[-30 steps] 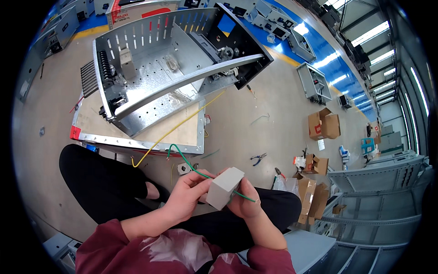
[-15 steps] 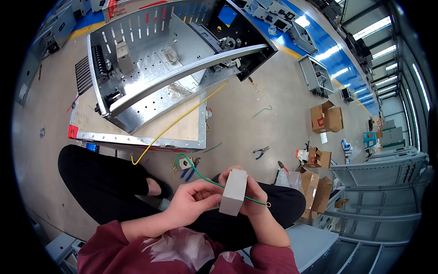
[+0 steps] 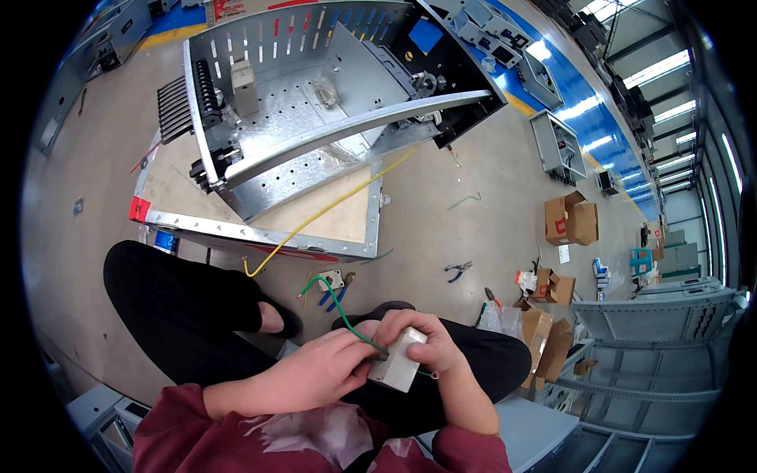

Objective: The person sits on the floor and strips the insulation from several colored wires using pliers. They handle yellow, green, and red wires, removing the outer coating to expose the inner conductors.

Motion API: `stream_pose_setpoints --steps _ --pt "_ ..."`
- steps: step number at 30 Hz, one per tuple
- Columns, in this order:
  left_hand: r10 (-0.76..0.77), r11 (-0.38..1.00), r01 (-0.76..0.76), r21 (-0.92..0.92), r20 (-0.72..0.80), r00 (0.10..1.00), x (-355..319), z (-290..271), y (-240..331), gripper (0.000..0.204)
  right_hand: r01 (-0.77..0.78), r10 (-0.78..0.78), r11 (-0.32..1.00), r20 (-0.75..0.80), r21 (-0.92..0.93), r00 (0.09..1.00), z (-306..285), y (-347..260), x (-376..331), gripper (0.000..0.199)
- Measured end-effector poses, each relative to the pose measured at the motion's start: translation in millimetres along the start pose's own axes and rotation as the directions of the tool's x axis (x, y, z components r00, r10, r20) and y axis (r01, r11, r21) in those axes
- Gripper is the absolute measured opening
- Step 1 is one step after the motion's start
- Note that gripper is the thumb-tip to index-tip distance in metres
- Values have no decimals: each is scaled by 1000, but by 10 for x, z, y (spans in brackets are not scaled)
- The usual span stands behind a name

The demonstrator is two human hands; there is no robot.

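Observation:
Over my lap, my right hand [image 3: 426,339] grips a light grey rectangular block [image 3: 400,364], its fingers over the top and thumb on the side. A green wire [image 3: 341,311] runs through or behind the block; which one I cannot tell. One wire end curls up to the left, while a ring terminal [image 3: 434,376] shows on the other side. Closed at the block's left side, my left hand [image 3: 323,363] seems to pinch the wire where it meets the block. Its fingertips are partly hidden.
Ahead, an open metal enclosure [image 3: 355,128] sits on a wooden-topped case [image 3: 276,225], a yellow wire [image 3: 315,214] draped over its front. Blue-handled pliers [image 3: 337,293] and other pliers [image 3: 458,272] lie on the floor. Cardboard boxes [image 3: 566,221] stand to the right.
The block has come nearer my lap and tilted, showing another face. My right hand's fingers have shifted over its top. My left hand has turned knuckles up, and the view has shifted slightly.

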State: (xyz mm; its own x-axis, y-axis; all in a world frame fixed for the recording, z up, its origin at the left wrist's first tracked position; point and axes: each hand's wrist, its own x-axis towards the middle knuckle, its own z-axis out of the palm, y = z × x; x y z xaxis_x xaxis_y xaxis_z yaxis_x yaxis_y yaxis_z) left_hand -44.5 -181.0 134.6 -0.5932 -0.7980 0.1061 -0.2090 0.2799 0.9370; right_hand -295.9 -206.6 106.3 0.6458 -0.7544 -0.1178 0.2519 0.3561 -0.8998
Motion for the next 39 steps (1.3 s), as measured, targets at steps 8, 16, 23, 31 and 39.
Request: stream_pose_setpoints --steps 8,16,23,31,39 --pt "-381 835 379 -399 78 921 -161 101 -549 15 -164 186 969 104 -184 977 -136 126 139 46" --pt "-473 616 393 -683 78 877 -322 294 -738 16 -151 162 982 97 -112 982 -170 318 166 53" --pt "-464 424 294 -857 73 883 -318 398 -944 15 -185 184 982 10 36 983 -57 294 231 55" --pt "-316 879 174 -444 -269 910 -211 398 -847 83 -356 392 920 -321 165 862 64 430 293 46" --pt "-325 934 245 -261 -334 885 -191 578 -750 96 -342 368 930 -378 136 850 180 719 208 35"
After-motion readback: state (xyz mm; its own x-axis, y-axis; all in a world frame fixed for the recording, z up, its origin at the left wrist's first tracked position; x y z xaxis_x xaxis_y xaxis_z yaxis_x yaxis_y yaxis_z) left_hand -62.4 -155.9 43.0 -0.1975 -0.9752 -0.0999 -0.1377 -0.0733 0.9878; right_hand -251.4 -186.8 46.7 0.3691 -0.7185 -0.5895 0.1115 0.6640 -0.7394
